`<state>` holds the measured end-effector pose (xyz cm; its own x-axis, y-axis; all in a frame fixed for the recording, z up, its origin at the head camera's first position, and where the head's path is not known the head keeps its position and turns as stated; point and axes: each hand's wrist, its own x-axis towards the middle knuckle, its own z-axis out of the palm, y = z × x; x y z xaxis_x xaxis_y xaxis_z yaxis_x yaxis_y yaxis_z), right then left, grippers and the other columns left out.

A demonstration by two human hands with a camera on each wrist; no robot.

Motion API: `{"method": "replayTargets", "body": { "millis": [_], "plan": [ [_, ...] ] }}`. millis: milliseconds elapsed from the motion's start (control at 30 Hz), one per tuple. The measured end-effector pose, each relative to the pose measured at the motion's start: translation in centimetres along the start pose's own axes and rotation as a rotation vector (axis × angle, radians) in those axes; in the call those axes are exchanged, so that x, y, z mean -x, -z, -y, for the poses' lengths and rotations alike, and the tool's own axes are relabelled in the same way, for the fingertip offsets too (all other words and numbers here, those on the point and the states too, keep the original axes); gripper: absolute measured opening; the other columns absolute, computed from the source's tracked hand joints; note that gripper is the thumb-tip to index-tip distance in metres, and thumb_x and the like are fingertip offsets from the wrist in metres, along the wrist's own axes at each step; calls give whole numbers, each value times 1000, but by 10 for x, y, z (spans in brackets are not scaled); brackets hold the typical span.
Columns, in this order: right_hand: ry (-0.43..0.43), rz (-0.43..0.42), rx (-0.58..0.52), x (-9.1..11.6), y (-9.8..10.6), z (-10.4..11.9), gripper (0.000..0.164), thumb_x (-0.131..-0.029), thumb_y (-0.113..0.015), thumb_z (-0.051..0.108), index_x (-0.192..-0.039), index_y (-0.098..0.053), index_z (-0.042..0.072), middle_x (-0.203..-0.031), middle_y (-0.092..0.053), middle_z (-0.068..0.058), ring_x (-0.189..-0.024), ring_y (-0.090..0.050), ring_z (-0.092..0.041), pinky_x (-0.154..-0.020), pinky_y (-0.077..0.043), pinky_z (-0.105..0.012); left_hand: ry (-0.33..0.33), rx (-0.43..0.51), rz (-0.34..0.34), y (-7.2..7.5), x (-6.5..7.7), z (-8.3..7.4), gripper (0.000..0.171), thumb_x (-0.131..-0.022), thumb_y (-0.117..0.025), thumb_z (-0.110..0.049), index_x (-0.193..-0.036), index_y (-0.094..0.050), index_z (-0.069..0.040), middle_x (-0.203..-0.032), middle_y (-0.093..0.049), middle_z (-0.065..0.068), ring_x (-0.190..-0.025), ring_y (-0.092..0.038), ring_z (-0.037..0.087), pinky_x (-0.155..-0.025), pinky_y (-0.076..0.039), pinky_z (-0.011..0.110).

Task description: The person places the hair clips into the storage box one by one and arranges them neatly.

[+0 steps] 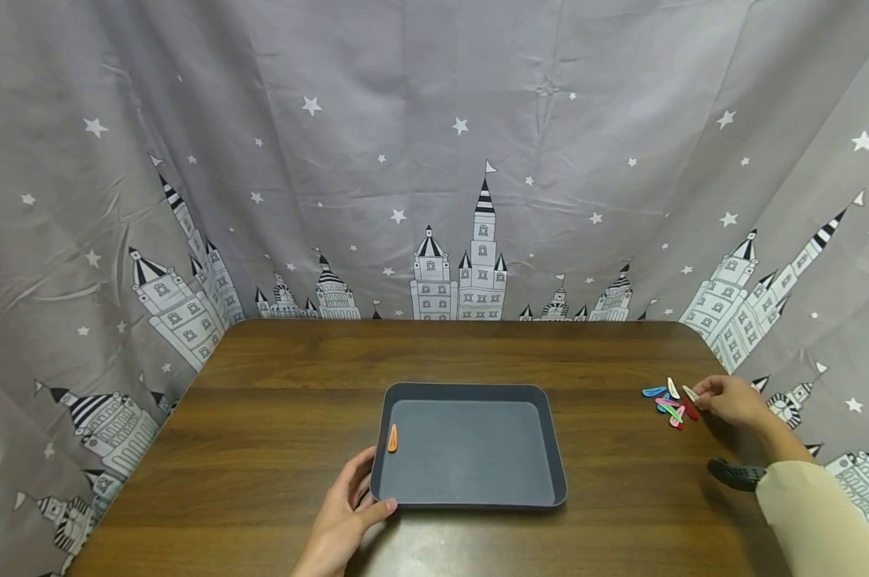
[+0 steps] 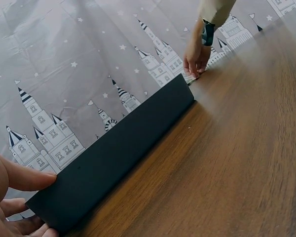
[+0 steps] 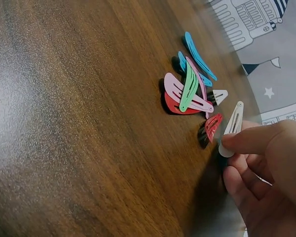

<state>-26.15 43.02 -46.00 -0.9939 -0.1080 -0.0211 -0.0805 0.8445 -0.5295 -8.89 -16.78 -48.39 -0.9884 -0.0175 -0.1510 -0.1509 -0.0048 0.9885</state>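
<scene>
Between thumb and fingers my right hand [image 1: 732, 398] pinches a white hair clip [image 3: 233, 126], held beside a small pile of hair clips on the table's right side. That pile has blue clips [image 3: 199, 57], a green clip [image 3: 189, 88], pink clips [image 3: 175, 88], red clips [image 3: 213, 124] and another white clip [image 3: 219, 96]. My left hand [image 1: 343, 508] grips the near left corner of a dark grey tray [image 1: 478, 505], thumb on its rim and fingers along the outer side. Inside the tray, against the left wall, lies an orange hair clip [image 1: 393, 438].
The brown wooden table [image 1: 283, 377] has rounded far corners. Behind it hangs a grey curtain [image 1: 362, 160] printed with castles and stars. A dark band [image 1: 736, 474] sits at the right wrist, next to a pale sleeve [image 1: 824, 513].
</scene>
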Motion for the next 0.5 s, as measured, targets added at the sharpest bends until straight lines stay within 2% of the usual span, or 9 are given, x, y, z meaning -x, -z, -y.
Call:
{"method": "replayTargets", "body": {
  "millis": [167, 333, 500],
  "plan": [
    [16, 8, -27, 1, 0, -1, 11, -93, -67, 0, -95, -65, -10, -82, -65, -8, -73, -57, -18, -59, -48, -27, 3, 0, 3, 0, 0, -1, 82, -86, -74, 12, -156, -32, 4, -156, -38, 31, -145, -35, 47, -114, -40, 46],
    [28, -3, -38, 1, 0, -1, 11, -94, -66, 1, -97, -65, -10, -83, -66, -7, -71, -56, -16, -58, -46, -28, 7, 4, 11, 1, 0, 0, 82, -87, -73, 11, -157, -31, 4, -156, -37, 32, -145, -34, 47, -114, -40, 47],
    [41, -6, -80, 0, 0, 9, 15, -97, -64, 5, -100, -65, -9, -81, -64, -6, -67, -55, -12, -57, -46, -27, -3, 12, 15, 1, 1, 0, 82, -87, -73, 11, -157, -31, 4, -156, -37, 32, -146, -33, 47, -113, -41, 47]
  ]
}}
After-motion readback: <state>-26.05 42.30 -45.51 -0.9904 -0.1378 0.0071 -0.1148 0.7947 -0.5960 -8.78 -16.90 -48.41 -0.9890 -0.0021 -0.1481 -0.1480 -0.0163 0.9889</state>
